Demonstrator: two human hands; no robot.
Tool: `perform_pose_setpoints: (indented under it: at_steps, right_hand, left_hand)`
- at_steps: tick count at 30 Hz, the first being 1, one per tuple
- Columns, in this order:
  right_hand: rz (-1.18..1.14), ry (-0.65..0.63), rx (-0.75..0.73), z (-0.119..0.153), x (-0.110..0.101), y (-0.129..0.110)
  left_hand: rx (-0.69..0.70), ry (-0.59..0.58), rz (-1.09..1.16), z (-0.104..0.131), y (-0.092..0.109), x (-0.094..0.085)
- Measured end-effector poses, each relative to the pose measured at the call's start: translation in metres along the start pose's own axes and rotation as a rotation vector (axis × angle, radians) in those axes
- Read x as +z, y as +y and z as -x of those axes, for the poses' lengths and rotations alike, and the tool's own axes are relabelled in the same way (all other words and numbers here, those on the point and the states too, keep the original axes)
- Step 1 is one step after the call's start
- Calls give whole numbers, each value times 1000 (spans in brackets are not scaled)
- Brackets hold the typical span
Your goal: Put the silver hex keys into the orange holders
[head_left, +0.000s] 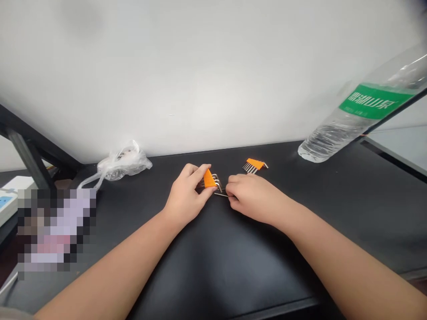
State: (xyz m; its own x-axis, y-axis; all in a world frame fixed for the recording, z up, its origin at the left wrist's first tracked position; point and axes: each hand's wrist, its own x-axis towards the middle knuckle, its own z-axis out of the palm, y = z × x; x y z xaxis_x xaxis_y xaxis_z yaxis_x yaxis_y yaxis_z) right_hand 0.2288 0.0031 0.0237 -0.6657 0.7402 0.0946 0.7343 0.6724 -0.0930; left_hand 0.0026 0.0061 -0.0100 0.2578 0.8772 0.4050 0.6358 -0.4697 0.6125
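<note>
My left hand (187,191) pinches an orange hex key holder (209,178) between thumb and fingers. Several bent metal hex keys (218,181) stick out of its right side. Close by on the right, my right hand (250,195) is closed on a thin hex key (220,194), whose free end points left toward the holder. The fingertips of that hand are partly hidden. Just beyond it, a second orange hex key holder (256,163) with several keys in it lies on the black tabletop (200,258).
A large clear bottle (353,111) with a green label stands at the back right. At the back left lies a crumpled clear plastic bag (125,162). A white power strip (15,198) is at the far left, near a blurred-out item. A white wall closes off the back.
</note>
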Motion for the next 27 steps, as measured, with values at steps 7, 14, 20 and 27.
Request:
perform_pose_setpoints:
  at_steps: [7,14,20,27]
  right_hand:
    - [-75,-18,88,4,-10,2]
    - [-289,88,170,6,-22,16]
    - [-375,225,109,4,-23,13]
    - [-334,257,39,5,-22,13]
  left_hand:
    - [-6,-38,12,-1,-4,2]
    - [4,-72,37,-1,-1,1]
    - [67,-116,-9,-1,2,-1]
    - [88,-128,-17,0,2,-1]
